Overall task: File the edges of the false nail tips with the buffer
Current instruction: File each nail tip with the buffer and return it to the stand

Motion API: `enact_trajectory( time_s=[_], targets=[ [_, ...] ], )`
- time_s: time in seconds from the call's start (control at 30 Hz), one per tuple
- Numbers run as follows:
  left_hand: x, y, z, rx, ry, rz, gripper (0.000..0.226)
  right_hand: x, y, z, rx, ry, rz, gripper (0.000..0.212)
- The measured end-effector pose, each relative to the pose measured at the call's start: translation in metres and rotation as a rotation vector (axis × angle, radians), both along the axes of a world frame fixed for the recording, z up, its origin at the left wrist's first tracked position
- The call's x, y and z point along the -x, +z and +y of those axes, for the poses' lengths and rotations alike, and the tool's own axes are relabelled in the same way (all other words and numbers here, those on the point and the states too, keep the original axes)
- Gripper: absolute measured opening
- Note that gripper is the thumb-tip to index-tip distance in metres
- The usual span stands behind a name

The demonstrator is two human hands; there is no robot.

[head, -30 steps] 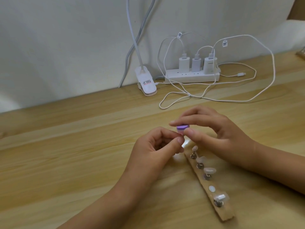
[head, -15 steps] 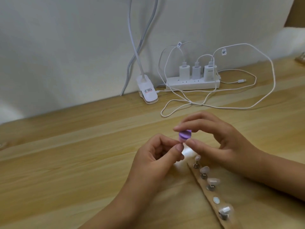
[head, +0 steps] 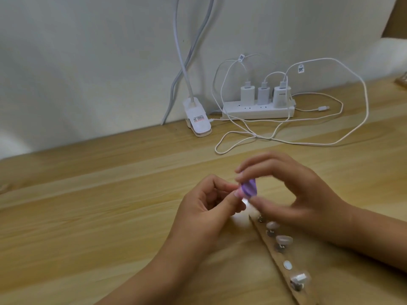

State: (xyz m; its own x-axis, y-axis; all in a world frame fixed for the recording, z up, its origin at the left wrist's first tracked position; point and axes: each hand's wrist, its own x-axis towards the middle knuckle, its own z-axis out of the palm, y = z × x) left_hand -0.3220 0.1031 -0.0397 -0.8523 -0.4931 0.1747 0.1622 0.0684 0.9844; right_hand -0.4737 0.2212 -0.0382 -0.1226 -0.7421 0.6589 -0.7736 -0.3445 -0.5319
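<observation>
The purple buffer (head: 315,189) is gripped by the right hand (head: 295,194), a pale nail tip (head: 245,202) by the left hand (head: 204,212)

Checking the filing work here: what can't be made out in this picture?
1. Head view: any nail tip being filed is hidden inside the left hand grip, behind its thumb and the buffer.
2. Head view: right hand and buffer are motion-blurred.
3. Head view: wooden strip runs off the bottom edge.
4. Head view: lamp clip label print is too small.

QR-code tags (head: 300,68) on charging cables (head: 255,134), lamp clip label (head: 198,118) print unreadable
</observation>
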Motion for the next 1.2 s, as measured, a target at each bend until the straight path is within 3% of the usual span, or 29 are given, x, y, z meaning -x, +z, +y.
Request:
enact_trajectory(
  time_s=[0.17, 0.27, 0.4, 0.5, 0.6, 0.73, 0.9, 1.03, 1.2],
  targets=[
    [-0.001, -0.001, -0.001, 0.025, 0.023, -0.017, 0.009, 0.002, -0.001, -0.003, -0.006, -0.045, -0.06, 0.025],
    [-0.001, -0.001, 0.0, 0.026, -0.004, -0.013, 0.008, 0.002, -0.003, -0.003, 0.016, -0.02, -0.001, 0.024],
    [0.0, -0.003, -0.001, 0.039, -0.004, -0.021, 0.004, 0.004, -0.002, -0.003, -0.014, -0.034, -0.111, 0.023],
    [0.001, -0.003, -0.001, 0.027, -0.004, -0.011, 0.005, 0.003, -0.004, -0.004, 0.01, 0.002, -0.053, 0.023],
    [0.0, -0.004, -0.001, 0.023, -0.005, -0.013, 0.01, 0.006, -0.005, -0.004, -0.043, -0.031, -0.169, 0.022],
    [-0.001, -0.004, 0.003, 0.049, -0.048, -0.008, 0.01, 0.004, -0.006, -0.004, -0.043, 0.02, -0.163, 0.025],
    [0.001, -0.003, -0.001, 0.026, -0.016, -0.015, 0.004, 0.008, 0.0, -0.004, -0.027, -0.013, -0.445, 0.02],
    [0.0, -0.004, -0.001, 0.041, -0.031, -0.009, 0.004, -0.001, -0.002, -0.001, -0.012, 0.056, -0.173, 0.024],
    [0.0, -0.003, -0.001, 0.041, -0.047, -0.008, 0.004, -0.003, 0.0, 0.001, -0.006, 0.072, -0.182, 0.023]
  ],
)
